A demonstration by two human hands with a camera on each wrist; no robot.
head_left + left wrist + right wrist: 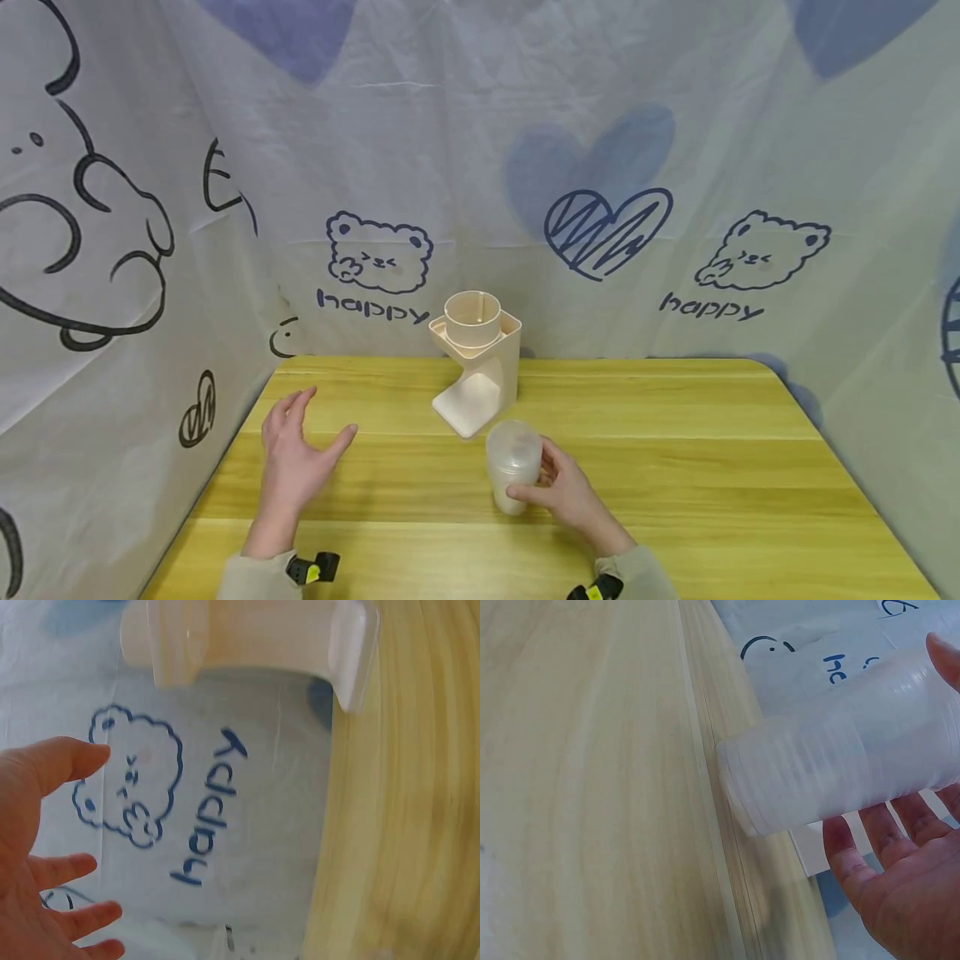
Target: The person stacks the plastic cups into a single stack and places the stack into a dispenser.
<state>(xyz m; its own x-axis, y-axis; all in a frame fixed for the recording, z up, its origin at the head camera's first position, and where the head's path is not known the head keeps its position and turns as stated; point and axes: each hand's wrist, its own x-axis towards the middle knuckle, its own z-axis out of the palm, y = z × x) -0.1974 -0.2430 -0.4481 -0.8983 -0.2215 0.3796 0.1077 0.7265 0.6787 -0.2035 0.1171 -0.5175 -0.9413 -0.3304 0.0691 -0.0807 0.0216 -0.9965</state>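
Near the middle of the table, my right hand (566, 492) grips a stack of clear plastic cups (512, 467) from its right side, thumb at the front and fingers behind. In the right wrist view the cup stack (832, 750) lies between thumb and fingers, ridged toward its lower end. My left hand (296, 454) hovers over the left part of the table, fingers spread and holding nothing; the left wrist view also shows the thumb (64, 761) well apart from the fingers. Behind the cups stands a cream plastic holder (495, 367) with a round open tube on top and a flat foot.
The wooden table (712, 467) reaches back to a white cloth (465, 167) printed with hearts, bears and lettering. More of this cloth hangs along the left and right sides. Each wrist wears a black strap (313, 568).
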